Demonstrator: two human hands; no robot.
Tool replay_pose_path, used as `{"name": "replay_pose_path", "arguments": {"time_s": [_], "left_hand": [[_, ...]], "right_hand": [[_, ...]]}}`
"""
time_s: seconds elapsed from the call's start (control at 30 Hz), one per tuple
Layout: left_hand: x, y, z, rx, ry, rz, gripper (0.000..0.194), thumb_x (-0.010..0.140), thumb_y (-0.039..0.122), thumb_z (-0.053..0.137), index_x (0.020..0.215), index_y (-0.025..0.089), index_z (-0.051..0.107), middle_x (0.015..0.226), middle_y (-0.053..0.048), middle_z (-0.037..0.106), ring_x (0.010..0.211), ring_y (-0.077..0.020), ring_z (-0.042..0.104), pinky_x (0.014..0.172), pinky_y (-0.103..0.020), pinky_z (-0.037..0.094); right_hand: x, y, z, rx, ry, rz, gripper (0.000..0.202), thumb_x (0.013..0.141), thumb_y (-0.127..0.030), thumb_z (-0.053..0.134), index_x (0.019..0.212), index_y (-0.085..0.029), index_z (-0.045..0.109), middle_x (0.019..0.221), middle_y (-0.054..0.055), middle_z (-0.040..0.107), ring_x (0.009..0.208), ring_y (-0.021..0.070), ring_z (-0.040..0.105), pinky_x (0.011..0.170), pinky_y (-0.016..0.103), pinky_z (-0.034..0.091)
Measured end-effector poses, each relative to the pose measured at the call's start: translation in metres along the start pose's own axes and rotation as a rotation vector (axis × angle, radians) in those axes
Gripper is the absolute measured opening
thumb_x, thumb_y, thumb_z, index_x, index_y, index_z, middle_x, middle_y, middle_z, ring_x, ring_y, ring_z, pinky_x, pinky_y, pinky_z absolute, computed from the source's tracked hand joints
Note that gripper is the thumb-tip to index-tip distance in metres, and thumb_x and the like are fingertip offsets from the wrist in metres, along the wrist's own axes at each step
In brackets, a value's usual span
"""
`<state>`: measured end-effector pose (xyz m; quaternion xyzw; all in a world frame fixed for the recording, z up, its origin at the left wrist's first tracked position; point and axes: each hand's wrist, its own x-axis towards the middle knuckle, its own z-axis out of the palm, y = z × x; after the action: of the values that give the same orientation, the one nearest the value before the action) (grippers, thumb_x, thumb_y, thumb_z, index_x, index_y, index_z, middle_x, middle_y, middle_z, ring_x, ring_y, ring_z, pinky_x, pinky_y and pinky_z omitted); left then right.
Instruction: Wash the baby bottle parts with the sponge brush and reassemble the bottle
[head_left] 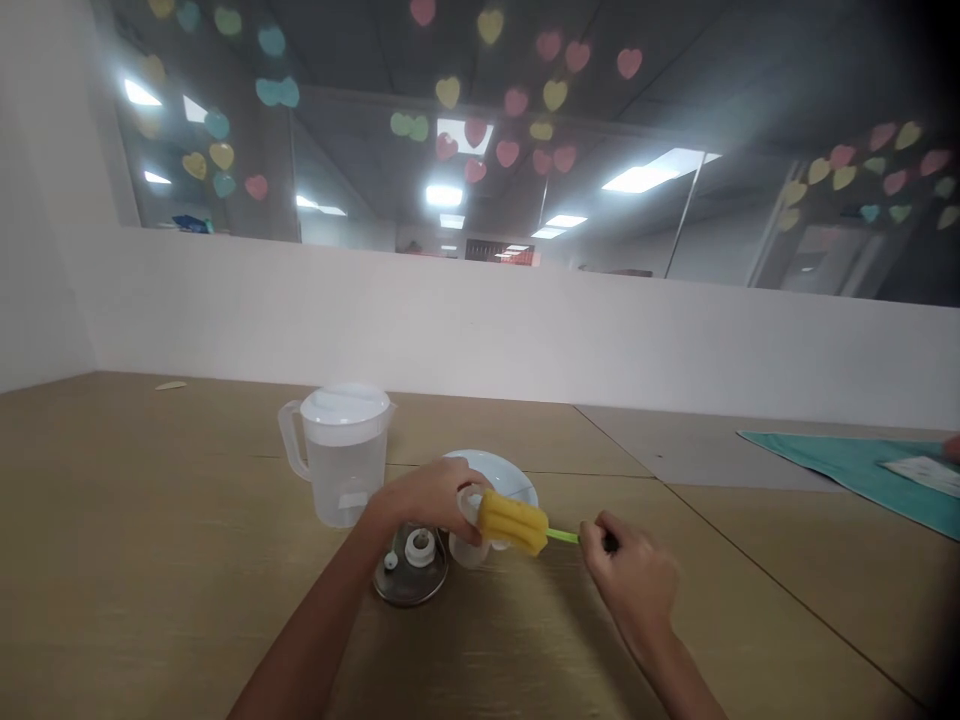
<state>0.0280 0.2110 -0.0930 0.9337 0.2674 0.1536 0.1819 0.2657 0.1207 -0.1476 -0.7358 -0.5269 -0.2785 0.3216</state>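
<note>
My right hand (634,568) is closed around the green handle of a sponge brush (514,521), whose yellow sponge head points left. In my left hand (431,497) is a small clear cup (470,502), gripped on its side and tilted with its mouth toward the sponge. The sponge meets the cup's rim; whether part of it is inside I cannot tell. Just below my left hand stands another translucent cup (469,552), partly covered. Beside it lies a round glass lid (410,580) with a white knob. A white plate (491,468) is behind my left hand, partly hidden.
A lidded translucent pitcher (346,470) stands to the left, its handle facing left. At the right lies a teal cloth (840,460) with a white packet (926,474) on it. A white wall (480,325) with a window above bounds the wooden table (187,520).
</note>
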Motion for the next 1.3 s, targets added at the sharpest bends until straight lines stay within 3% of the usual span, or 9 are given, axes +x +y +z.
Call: {"name": "replay_pose_path", "arguments": {"time_s": [0.17, 0.33, 0.53, 0.7, 0.8, 0.93, 1.13, 1.2, 1.3], "left_hand": [[-0.001, 0.006, -0.005, 0.137, 0.171, -0.119, 0.054, 0.053, 0.031, 0.072, 0.106, 0.027, 0.062, 0.092, -0.002, 0.049, 0.080, -0.0174, 0.052, 0.062, -0.022, 0.039], [-0.002, 0.018, -0.008, 0.229, 0.287, -0.180, 0.048, 0.058, 0.027, 0.069, 0.105, 0.026, 0.062, 0.087, -0.002, 0.045, 0.072, -0.0143, 0.048, 0.058, -0.023, 0.035], [0.012, 0.016, 0.004, 0.232, 0.341, -0.160, 0.051, 0.057, 0.024, 0.068, 0.107, 0.029, 0.060, 0.087, 0.000, 0.044, 0.074, -0.0138, 0.048, 0.060, -0.023, 0.035], [0.028, 0.004, 0.009, 0.403, 0.369, -0.181, 0.050, 0.066, 0.018, 0.062, 0.114, 0.030, 0.054, 0.093, -0.003, 0.046, 0.082, -0.0180, 0.049, 0.067, -0.028, 0.039], [0.038, -0.012, 0.005, 0.647, 0.321, -0.139, 0.040, 0.073, 0.004, 0.049, 0.108, 0.023, 0.056, 0.092, -0.007, 0.049, 0.090, -0.0223, 0.048, 0.078, -0.035, 0.039], [0.045, -0.037, 0.004, 0.686, 0.261, -0.127, 0.039, 0.073, 0.000, 0.048, 0.105, 0.020, 0.056, 0.097, -0.009, 0.052, 0.095, -0.0236, 0.049, 0.087, -0.039, 0.037], [0.030, -0.032, 0.020, 0.005, 0.714, -0.248, 0.066, 0.075, 0.036, 0.063, 0.133, 0.026, 0.033, 0.124, -0.006, 0.045, 0.109, -0.0198, 0.048, 0.092, -0.031, 0.042], [0.022, -0.019, 0.027, -0.191, 0.772, -0.296, 0.065, 0.077, 0.043, 0.060, 0.133, 0.025, 0.033, 0.123, -0.006, 0.049, 0.109, -0.0196, 0.050, 0.091, -0.030, 0.043], [0.006, 0.003, 0.043, -0.299, 0.705, -0.292, 0.062, 0.076, 0.045, 0.060, 0.130, 0.023, 0.039, 0.122, -0.007, 0.052, 0.107, -0.0208, 0.051, 0.091, -0.031, 0.044]], "right_hand": [[0.032, 0.000, -0.018, -0.226, 0.217, -0.219, 0.028, 0.070, -0.027, 0.046, 0.045, -0.016, 0.052, 0.041, 0.001, 0.044, 0.046, 0.0102, 0.032, 0.050, 0.022, 0.009], [0.063, -0.027, -0.038, -0.266, 0.371, -0.408, 0.027, 0.067, -0.021, 0.049, 0.041, -0.017, 0.046, 0.037, -0.001, 0.040, 0.042, 0.0098, 0.029, 0.049, 0.024, 0.011], [0.062, -0.071, -0.013, -0.136, 0.307, -0.558, 0.027, 0.070, -0.018, 0.047, 0.044, -0.018, 0.045, 0.039, 0.001, 0.045, 0.043, 0.0116, 0.035, 0.053, 0.026, 0.019], [0.068, -0.042, 0.004, -0.192, 0.253, -0.424, 0.028, 0.075, -0.023, 0.047, 0.048, -0.017, 0.049, 0.039, 0.000, 0.044, 0.043, 0.0111, 0.039, 0.051, 0.025, 0.018], [0.078, -0.003, -0.003, -0.331, 0.041, -0.202, 0.028, 0.078, -0.033, 0.045, 0.055, -0.019, 0.054, 0.044, 0.003, 0.049, 0.046, 0.0151, 0.047, 0.048, 0.025, 0.017], [0.075, 0.039, -0.002, -0.400, -0.503, 0.033, 0.035, 0.085, -0.043, 0.040, 0.064, -0.021, 0.058, 0.056, 0.007, 0.059, 0.054, 0.0234, 0.058, 0.045, 0.028, 0.028], [0.026, 0.069, 0.035, -0.292, -0.960, 0.018, 0.030, 0.090, -0.022, 0.032, 0.082, -0.018, 0.061, 0.088, 0.011, 0.067, 0.082, 0.0258, 0.065, 0.062, 0.035, 0.043], [0.014, 0.066, 0.040, -0.264, -1.023, -0.042, 0.032, 0.090, -0.020, 0.030, 0.087, -0.017, 0.062, 0.093, 0.012, 0.066, 0.086, 0.0259, 0.064, 0.067, 0.036, 0.044], [0.016, 0.051, 0.038, -0.258, -1.063, -0.157, 0.035, 0.091, -0.028, 0.030, 0.085, -0.015, 0.063, 0.092, 0.014, 0.066, 0.088, 0.0287, 0.063, 0.069, 0.037, 0.043]]}}
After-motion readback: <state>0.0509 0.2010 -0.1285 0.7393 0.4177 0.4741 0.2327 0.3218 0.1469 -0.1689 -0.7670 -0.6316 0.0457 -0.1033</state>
